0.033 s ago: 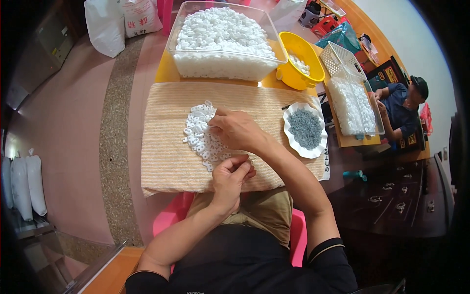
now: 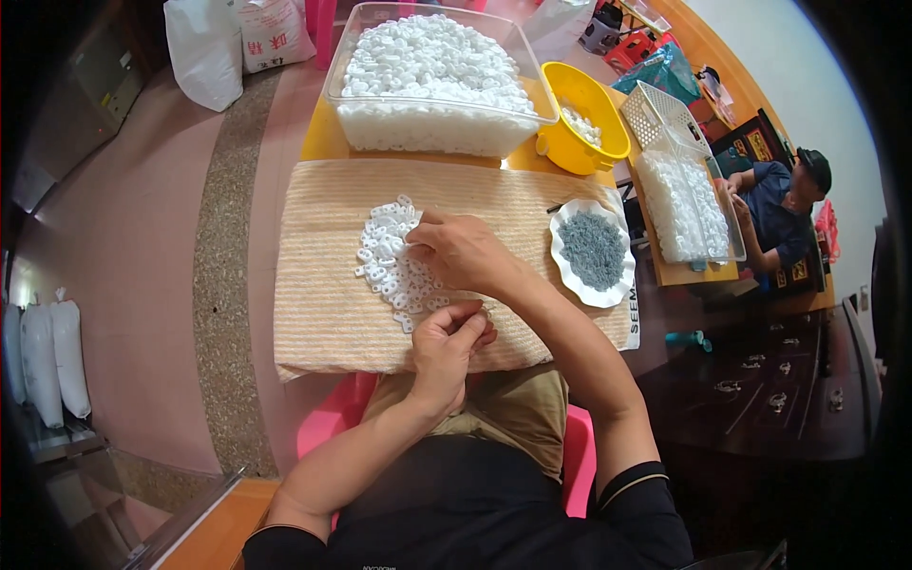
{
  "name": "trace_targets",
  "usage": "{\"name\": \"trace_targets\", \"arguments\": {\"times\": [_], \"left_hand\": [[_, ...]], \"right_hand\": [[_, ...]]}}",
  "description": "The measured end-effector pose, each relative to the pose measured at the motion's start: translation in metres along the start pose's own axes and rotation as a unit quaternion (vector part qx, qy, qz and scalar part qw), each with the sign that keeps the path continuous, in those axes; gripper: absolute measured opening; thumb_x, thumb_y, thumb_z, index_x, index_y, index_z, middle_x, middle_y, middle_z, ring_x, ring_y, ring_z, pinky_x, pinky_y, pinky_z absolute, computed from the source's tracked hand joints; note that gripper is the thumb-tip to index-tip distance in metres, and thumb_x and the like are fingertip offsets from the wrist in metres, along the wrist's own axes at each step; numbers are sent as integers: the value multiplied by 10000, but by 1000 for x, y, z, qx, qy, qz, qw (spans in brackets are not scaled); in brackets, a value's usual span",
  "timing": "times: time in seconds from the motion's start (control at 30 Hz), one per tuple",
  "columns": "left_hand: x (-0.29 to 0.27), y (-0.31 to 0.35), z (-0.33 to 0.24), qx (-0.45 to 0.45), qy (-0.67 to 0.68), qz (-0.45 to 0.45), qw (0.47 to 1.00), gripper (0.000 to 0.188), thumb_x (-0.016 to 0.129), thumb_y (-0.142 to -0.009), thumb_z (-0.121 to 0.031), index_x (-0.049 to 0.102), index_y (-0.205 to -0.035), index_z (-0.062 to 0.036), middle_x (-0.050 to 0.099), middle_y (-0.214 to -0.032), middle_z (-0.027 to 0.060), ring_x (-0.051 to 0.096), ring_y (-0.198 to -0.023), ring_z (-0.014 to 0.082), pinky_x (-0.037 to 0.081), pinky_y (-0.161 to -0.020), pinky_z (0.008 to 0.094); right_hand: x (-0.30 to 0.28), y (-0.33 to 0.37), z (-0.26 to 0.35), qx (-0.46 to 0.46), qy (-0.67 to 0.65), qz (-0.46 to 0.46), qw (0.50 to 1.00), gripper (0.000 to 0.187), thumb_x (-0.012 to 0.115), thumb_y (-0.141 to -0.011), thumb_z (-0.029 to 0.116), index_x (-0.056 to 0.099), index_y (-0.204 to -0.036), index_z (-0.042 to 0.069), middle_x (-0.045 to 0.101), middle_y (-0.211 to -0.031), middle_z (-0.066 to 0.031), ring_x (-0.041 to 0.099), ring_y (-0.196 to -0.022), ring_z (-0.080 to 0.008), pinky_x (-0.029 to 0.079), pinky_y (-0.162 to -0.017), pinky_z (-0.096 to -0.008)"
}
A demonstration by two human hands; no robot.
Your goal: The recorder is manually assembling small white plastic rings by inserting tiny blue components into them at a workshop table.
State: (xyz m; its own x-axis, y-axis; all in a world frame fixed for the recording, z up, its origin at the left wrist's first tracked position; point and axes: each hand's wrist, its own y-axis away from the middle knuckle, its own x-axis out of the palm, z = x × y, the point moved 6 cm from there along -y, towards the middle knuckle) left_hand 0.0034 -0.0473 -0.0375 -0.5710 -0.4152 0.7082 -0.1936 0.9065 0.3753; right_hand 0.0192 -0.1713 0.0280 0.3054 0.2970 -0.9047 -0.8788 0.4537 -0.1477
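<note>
A heap of small white plastic pieces with holes [image 2: 385,271] lies on a striped beige towel [image 2: 318,256]. My right hand [image 2: 464,252] reaches over the heap's right side, its fingertips bent together down at the pieces; whatever they pinch is hidden. Nearer to me, by the towel's front edge, my left hand [image 2: 445,353] is closed, thumb against fingers. Something thin and small seems to stick out at its fingertips, too tiny to name. To the right, a white wavy-edged dish [image 2: 613,295] holds many small grey pieces [image 2: 591,249].
Beyond the towel stands a clear tub [image 2: 418,133] heaped with white pieces. Beside it is a yellow basin [image 2: 560,152] with a few more. At right, a person [image 2: 784,214] sits by another clear box [image 2: 679,209] and a white basket [image 2: 665,119]. White sacks [image 2: 204,57] stand far left.
</note>
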Motion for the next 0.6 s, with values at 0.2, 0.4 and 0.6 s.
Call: {"name": "trace_targets", "arguments": {"times": [0.2,0.4,0.6], "left_hand": [[0,-1,-1,1,5,-5,1000,175,613,-880,-25,584,-1044,29,618,-910,77,621,-774,148,547,-722,276],[3,2,-6,-2,17,-19,1000,177,615,-887,-37,583,-1042,42,614,-881,66,607,-751,118,549,-723,254],[0,0,-2,-6,9,-19,1000,180,612,-882,-22,581,-1050,35,613,-887,69,614,-766,130,555,-726,265]], "right_hand": [[-25,23,-17,11,-121,-112,986,163,651,-797,53,653,-957,21,632,-842,-152,628,-760,-318,491,-659,-362],[-27,77,-51,151,-155,-113,970,142,637,-806,38,653,-939,-10,649,-865,-144,648,-793,-272,504,-703,-329],[-34,108,-30,97,-36,-146,984,149,639,-781,20,646,-929,-1,641,-926,-128,625,-815,-300,514,-746,-339]]}}
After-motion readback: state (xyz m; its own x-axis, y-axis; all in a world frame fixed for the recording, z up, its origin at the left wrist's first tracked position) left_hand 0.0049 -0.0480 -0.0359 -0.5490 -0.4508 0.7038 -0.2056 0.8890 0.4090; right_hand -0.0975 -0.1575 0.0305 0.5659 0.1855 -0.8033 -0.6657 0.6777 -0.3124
